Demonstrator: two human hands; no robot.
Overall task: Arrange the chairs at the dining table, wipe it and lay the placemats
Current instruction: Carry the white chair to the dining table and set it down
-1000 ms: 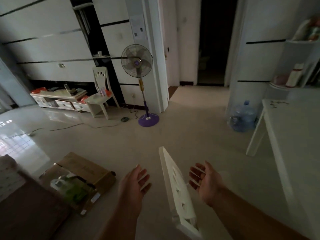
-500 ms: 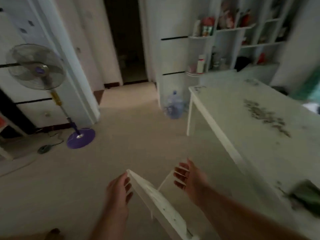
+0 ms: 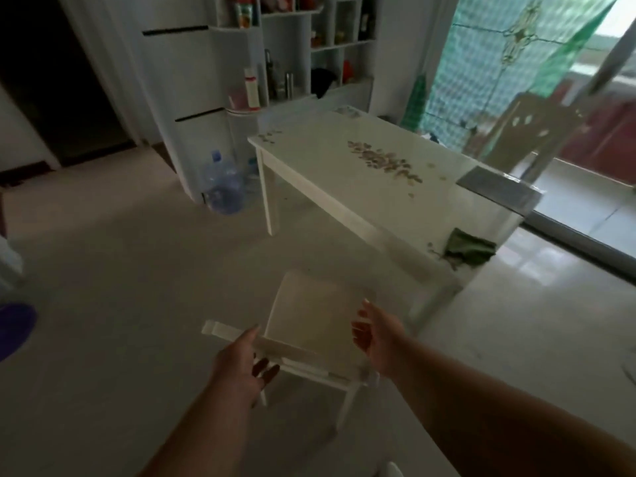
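Note:
A white chair [image 3: 309, 315] stands on the floor right in front of me, its seat toward the white dining table [image 3: 309, 149]. My left hand [image 3: 241, 363] wraps the left part of its top rail, thumb above and fingers below. My right hand [image 3: 375, 335] hovers by the rail's right end with fingers spread and palm toward the chair. Crumbs [image 3: 382, 160] are strewn over the tabletop. A green cloth [image 3: 469, 251] lies on the near right corner, and grey placemats [image 3: 499, 189] lie at the table's right end. A second white chair [image 3: 537, 132] stands behind the table.
A large water bottle [image 3: 222, 187] sits on the floor by the table's far left leg, against a white shelf unit [image 3: 292, 46] full of bottles. A fan's purple base [image 3: 13, 325] is at the left edge. Glass doors [image 3: 499, 63] are behind the table.
My view has swung right, from the fan and doorway to the dining table. The chair now faces the table, and my left hand has closed around its top rail.

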